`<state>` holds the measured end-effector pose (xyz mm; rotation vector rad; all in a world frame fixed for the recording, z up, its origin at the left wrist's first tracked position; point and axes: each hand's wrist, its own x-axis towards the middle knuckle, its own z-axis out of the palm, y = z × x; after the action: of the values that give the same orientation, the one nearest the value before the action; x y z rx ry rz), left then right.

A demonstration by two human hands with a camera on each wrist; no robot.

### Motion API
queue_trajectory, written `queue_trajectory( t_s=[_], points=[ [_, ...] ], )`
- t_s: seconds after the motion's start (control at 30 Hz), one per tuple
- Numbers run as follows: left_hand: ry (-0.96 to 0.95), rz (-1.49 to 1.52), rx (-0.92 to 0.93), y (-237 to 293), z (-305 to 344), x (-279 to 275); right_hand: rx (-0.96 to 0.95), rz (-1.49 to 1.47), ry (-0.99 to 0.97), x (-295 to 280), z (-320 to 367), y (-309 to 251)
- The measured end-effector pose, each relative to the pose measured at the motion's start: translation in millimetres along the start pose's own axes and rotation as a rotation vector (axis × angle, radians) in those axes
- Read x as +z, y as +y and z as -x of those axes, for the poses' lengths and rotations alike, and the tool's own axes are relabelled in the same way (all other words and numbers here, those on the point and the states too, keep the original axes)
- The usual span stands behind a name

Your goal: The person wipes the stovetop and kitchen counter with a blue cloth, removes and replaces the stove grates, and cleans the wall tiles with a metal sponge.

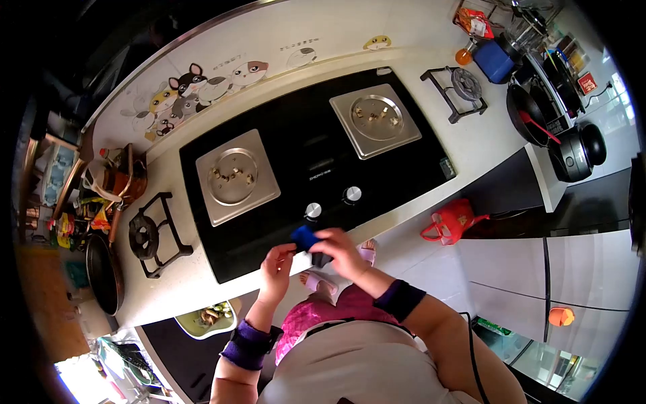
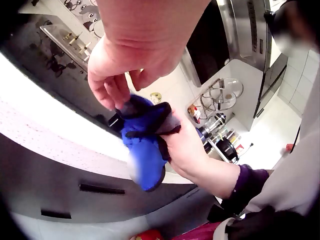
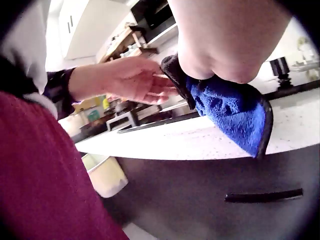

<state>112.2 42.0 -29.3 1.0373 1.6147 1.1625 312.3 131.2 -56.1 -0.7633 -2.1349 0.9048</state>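
A blue cloth [image 3: 232, 112] with dark edging and a grey reverse side is bunched up in front of the counter edge. My right hand [image 1: 343, 256] grips it, and in the left wrist view the fingers of that hand are largely hidden by the folds. The left hand [image 1: 274, 271] is at the other end of the cloth, fingertips pinching at its grey corner. Below the hands, part of the cloth [image 2: 145, 162] hangs loose. Just beyond stands the black glass cooktop [image 1: 303, 145] with two silver knobs. Small crumbs lie on its left burner plate [image 1: 262, 183] and right burner plate [image 1: 343, 116].
Removed pan supports stand on the counter, one left [image 1: 161, 236] and one right [image 1: 457, 94] of the cooktop. A pale bin [image 1: 198, 331] with scraps hangs at the front left. Pans crowd the right side [image 1: 525, 111], and a red bag [image 1: 452, 221] sits below.
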Motion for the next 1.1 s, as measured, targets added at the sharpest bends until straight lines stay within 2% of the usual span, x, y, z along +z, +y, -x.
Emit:
queue_trajectory(
  t_s=[0.03, 0.07, 0.17, 0.27, 0.47, 0.53, 0.67, 0.73, 0.87, 0.93, 1.03, 1.1],
  points=[
    [0.06, 0.02, 0.075, -4, -8, 5, -0.049, -0.026, -0.069, 3, -6, -7],
    [0.116, -0.092, 0.111, -6, -10, 5, -0.094, -0.052, -0.143, 6, -11, -15],
    [0.293, -0.223, 0.112, 0, -18, 9, -0.243, 0.13, -0.09, 6, -13, 15],
    [0.257, -0.225, 0.076, 2, -19, 19, -0.281, 0.236, -0.027, -22, -11, 44],
    [0.168, -0.202, 0.05, 22, -32, 79, -0.193, 0.49, 0.064, -149, 17, 117],
    [0.147, -0.208, 0.111, 28, -41, 102, -0.116, 0.573, 0.113, -197, 26, 148],
    [0.118, -0.173, 0.081, 38, -52, 139, 0.008, 0.733, 0.252, -292, 39, 196],
    [0.115, -0.174, 0.07, 45, -55, 151, 0.071, 0.75, 0.303, -322, 41, 217],
    [0.152, -0.169, 0.086, 52, -52, 165, 0.371, 0.689, 0.466, -340, 36, 244],
    [0.171, -0.153, 0.066, 49, -48, 165, 0.438, 0.345, 0.662, -322, 24, 236],
    [0.219, -0.124, 0.045, 35, -41, 167, 0.516, 0.0, 0.552, -257, -8, 208],
    [0.228, -0.116, 0.053, 28, -41, 168, 0.544, -0.263, 0.348, -221, -38, 163]
  ],
)
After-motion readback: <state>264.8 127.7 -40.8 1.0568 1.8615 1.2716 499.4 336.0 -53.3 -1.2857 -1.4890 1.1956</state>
